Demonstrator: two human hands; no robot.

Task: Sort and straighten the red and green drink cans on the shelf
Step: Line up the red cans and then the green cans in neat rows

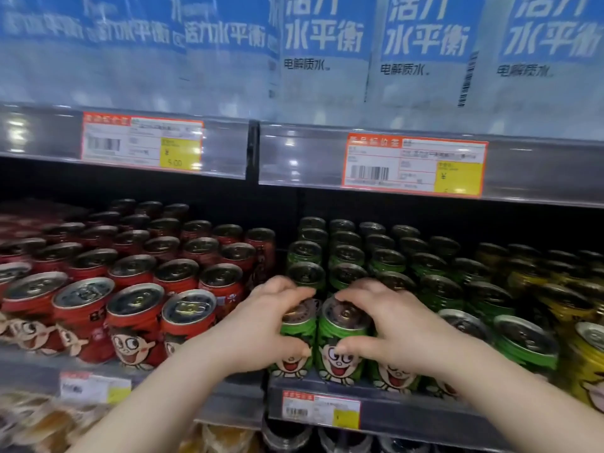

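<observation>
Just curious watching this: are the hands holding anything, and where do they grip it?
Yes. Left hand grips one green can, right hand the neighbouring green can, fingers over the rims, thumbs on the fronts.

Red cans [137, 325] left, green cans [341, 341] right — upright rows.

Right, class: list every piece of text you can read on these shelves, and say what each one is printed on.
"活力水平衡": blue-and-white bottle packs on the top shelf.
"电解质水": same packs, lower line.
"5.00": yellow patch of the left orange-bordered price tag.
Right upper price tag: "¥" only; the rest blurred.
Lower shelf tags: unreadable.
Red cartoon-face cans: lettering blurred.
</observation>
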